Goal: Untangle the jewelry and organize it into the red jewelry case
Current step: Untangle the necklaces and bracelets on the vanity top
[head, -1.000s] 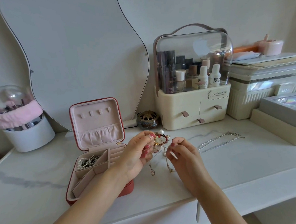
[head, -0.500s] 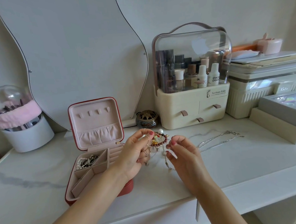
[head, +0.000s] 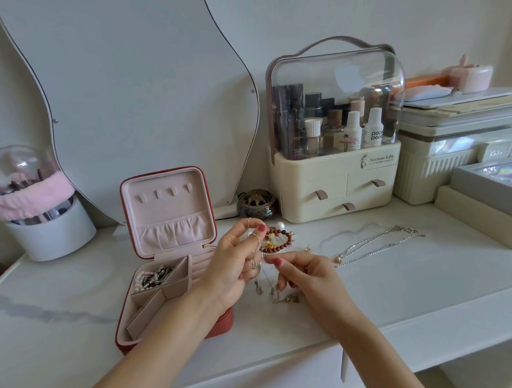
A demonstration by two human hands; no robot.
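Observation:
The red jewelry case (head: pixel 170 332) lies open on the white tabletop, its pink lid upright. Its back-left compartment holds a pearl and dark bead piece (head: pixel 152 278). Just right of the case, my left hand (head: pixel 237 263) pinches a thin tangled chain (head: pixel 256 253) with rings on it, lifted above the table. My right hand (head: pixel 306 275) pinches the same tangle from the right, and small pendants (head: pixel 285 297) dangle below. Behind my hands lie a red bead bracelet (head: pixel 281 241) and a white pearl (head: pixel 280 224). Two silver necklaces (head: pixel 376 245) stretch out to the right.
A wavy mirror (head: pixel 130 90) leans on the wall behind the case. A cream cosmetics organizer (head: pixel 337 186) stands at the back, a small brass pot (head: pixel 256 204) beside it. A white brush holder (head: pixel 50 231) sits far left. Boxes (head: pixel 481 214) are stacked at right.
My left hand has lifted the chain tangle off the bead bracelet and toward me. My right hand has dropped lower and closer, gripping the tangle's other side, so the bracelet now lies uncovered.

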